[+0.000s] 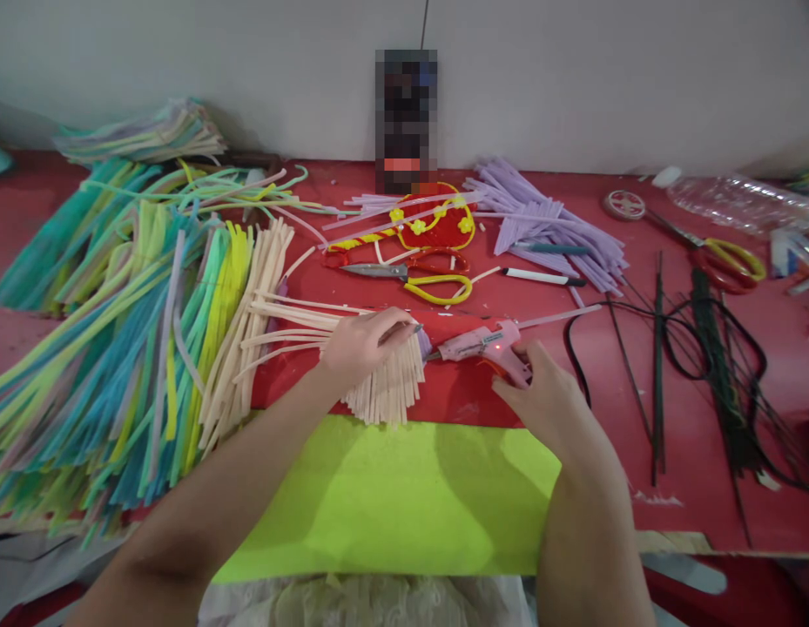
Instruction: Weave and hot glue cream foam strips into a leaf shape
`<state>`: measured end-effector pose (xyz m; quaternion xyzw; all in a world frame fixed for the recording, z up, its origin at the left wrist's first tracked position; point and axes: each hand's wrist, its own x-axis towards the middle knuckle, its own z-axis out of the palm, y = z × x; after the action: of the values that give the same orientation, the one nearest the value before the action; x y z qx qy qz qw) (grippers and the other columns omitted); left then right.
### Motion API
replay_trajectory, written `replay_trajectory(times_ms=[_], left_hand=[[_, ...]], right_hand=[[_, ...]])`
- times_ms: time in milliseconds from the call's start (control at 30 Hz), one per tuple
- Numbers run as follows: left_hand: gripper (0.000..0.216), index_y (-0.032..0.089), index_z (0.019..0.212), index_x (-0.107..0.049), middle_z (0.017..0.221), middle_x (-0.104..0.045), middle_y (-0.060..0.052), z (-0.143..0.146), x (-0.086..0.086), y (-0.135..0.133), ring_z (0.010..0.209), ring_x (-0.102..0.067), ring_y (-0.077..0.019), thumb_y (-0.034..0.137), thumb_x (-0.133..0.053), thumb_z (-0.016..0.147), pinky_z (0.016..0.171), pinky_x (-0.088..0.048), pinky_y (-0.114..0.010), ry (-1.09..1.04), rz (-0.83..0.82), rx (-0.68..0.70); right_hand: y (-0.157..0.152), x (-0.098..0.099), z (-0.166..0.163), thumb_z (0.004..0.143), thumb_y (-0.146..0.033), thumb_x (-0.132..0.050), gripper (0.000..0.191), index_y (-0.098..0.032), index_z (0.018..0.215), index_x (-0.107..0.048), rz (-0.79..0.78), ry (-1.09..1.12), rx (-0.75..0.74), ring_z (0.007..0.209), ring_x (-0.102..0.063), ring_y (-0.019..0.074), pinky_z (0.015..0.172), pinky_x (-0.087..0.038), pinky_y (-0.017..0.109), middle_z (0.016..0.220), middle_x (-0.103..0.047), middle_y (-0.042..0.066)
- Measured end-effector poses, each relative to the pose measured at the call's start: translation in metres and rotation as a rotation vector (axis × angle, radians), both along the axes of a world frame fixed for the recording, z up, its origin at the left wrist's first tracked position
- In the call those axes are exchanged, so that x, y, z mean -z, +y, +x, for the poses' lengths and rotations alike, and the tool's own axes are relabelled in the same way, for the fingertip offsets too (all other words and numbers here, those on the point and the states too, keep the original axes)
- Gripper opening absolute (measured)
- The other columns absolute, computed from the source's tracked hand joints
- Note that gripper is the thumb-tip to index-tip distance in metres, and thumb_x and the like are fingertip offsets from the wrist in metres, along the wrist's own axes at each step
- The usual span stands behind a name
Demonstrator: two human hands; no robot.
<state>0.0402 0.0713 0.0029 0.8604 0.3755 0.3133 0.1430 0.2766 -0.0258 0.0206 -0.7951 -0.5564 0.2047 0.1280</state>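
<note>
At centre, left hand (360,344) clasps fanned cream stems (383,392), right hand (541,390) pink glue gun (475,345).

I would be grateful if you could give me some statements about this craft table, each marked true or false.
1. The left hand holds the pink glue gun. False: the right hand holds it.
2. The left hand is on the cream stems. True.
3. The clear plastic bottle stands upright. False: it lies on its side.
4. The yellow-green sheet lies lower in the picture than the pink glue gun. True.
5. Only one pair of scissors is in view. False: there are two, both with red and yellow handles.
</note>
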Motion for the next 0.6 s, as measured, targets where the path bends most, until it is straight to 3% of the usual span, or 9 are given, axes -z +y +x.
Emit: replay_trajectory(times_ms=[467,600], left_hand=[[0.030,0.021,0.092,-0.065,0.076,-0.073,0.000,-0.001,0.000,-0.002,0.062,-0.066,-0.0102,0.044,-0.045,0.095,0.053,-0.044,-0.020,0.003,-0.069,0.007],[0.035,0.021,0.090,-0.064,0.079,-0.073,0.000,0.000,0.002,-0.002,0.066,-0.067,-0.0103,0.051,-0.045,0.093,0.057,-0.045,-0.020,0.018,-0.050,0.011]], right_hand=[[-0.001,0.002,0.007,0.071,-0.035,-0.058,0.024,-0.024,0.091,-0.051,0.008,0.054,-0.005,0.069,-0.059,0.0207,0.061,-0.039,0.030,0.079,-0.063,0.003],[0.001,0.002,0.011,0.067,-0.040,-0.061,0.031,-0.023,0.091,-0.051,0.024,0.099,0.054,0.064,-0.055,0.0184,0.059,-0.039,0.030,0.076,-0.061,0.002]])
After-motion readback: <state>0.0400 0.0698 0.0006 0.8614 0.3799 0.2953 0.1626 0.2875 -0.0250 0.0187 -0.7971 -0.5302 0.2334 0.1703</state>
